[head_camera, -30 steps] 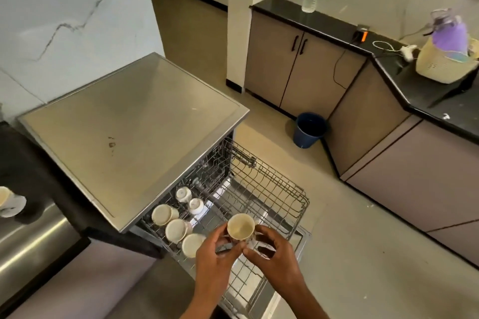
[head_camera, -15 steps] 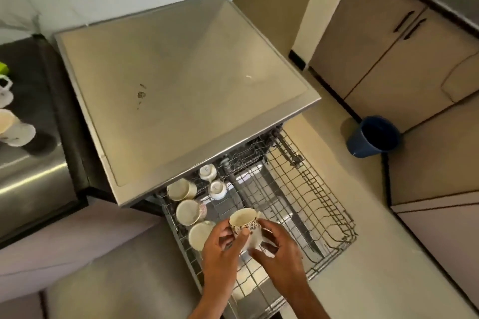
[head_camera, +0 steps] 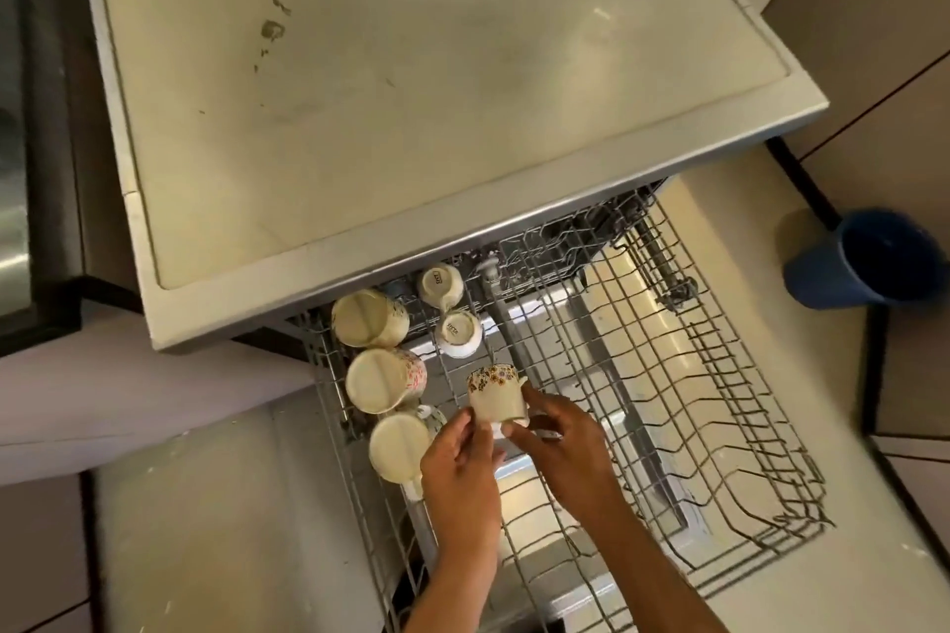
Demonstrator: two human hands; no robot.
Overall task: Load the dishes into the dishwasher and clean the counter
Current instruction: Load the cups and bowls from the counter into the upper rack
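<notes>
Floral cup (head_camera: 496,397) upended over rack (head_camera: 719,427), both hands' fingertip grip.

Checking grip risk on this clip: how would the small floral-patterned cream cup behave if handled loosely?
The small floral-patterned cream cup looks glazed ceramic, so probably rigid, slippery and chippable against the grey wire dishwasher rack. It seems light: left hand and right hand hold it by fingertips.

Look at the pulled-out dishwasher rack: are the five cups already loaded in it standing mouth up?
No: the five cups in the rack show their bases, turned mouth down.
</notes>
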